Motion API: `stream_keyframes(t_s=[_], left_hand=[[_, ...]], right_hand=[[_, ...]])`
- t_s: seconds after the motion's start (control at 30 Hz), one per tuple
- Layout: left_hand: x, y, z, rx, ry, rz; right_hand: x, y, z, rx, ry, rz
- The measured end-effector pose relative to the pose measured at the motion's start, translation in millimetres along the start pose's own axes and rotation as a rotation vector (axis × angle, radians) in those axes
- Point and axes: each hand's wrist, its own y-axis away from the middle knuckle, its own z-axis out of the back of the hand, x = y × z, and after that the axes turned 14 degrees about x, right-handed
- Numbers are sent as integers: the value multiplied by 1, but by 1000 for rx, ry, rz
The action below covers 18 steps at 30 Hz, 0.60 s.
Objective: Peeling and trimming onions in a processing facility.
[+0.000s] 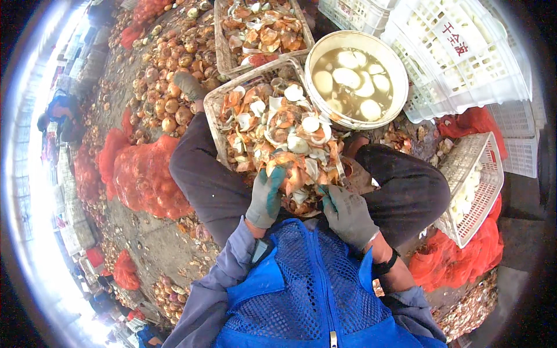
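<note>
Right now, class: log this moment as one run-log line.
left hand: gloved, on onion peels | right hand: gloved, at crate near edge | bucket: peeled onions in water

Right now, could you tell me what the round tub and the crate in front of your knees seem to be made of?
Round tub: probably plastic; smooth, glossy cream rim, thin wall. Crate: probably moulded plastic; pale, dull lattice wall with regular holes, soiled, heaped with onion skins.

left hand (267, 197): gloved, fingers curled, forearm raised | right hand (347, 213): gloved, fingers bent inward, wrist strapped
</note>
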Motion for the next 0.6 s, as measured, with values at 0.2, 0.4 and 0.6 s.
stream_keyframes(t_s=[0.2, 0.4, 0.6], left_hand=[[-11, 0, 0, 77, -205, 174], [4, -5, -6, 77, 911, 166], [-9, -10, 6, -42, 126, 361]], right_hand=[[-4, -6, -7, 193, -70, -97], [-4, -13, -8, 127, 139, -38], [-20, -9, -29, 87, 177, 28]])
